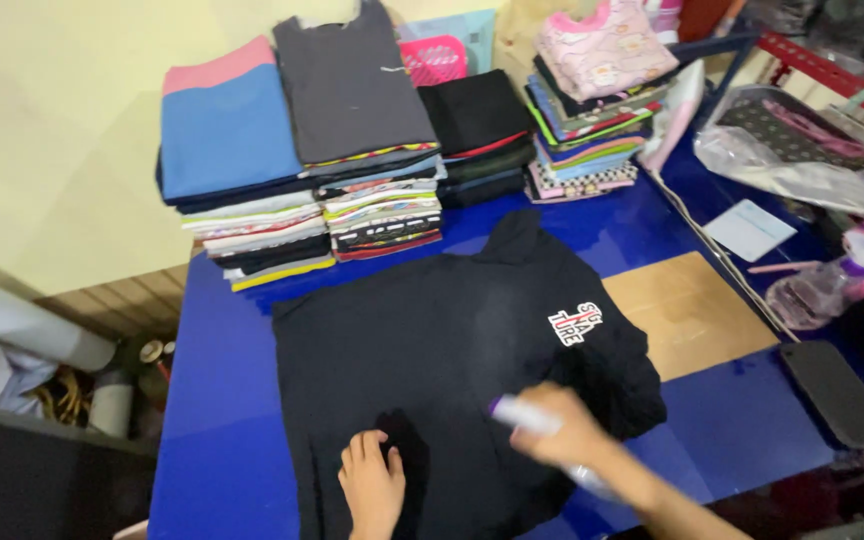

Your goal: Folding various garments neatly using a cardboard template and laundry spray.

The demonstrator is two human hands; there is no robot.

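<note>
A black t-shirt [452,350] with a small white and red chest print lies spread on the blue table [212,400]. My left hand [372,485] presses flat on the shirt's lower part, fingers apart. My right hand [567,430] is blurred and grips a white and purple spray bottle [522,415] just above the shirt's right side, near the sleeve.
Several stacks of folded clothes [302,170] line the table's far edge. A brown cardboard sheet [687,310] lies right of the shirt. A black phone [837,392], a clear spray bottle [817,292], a white paper [749,230] and plastic bags [792,140] sit at the right.
</note>
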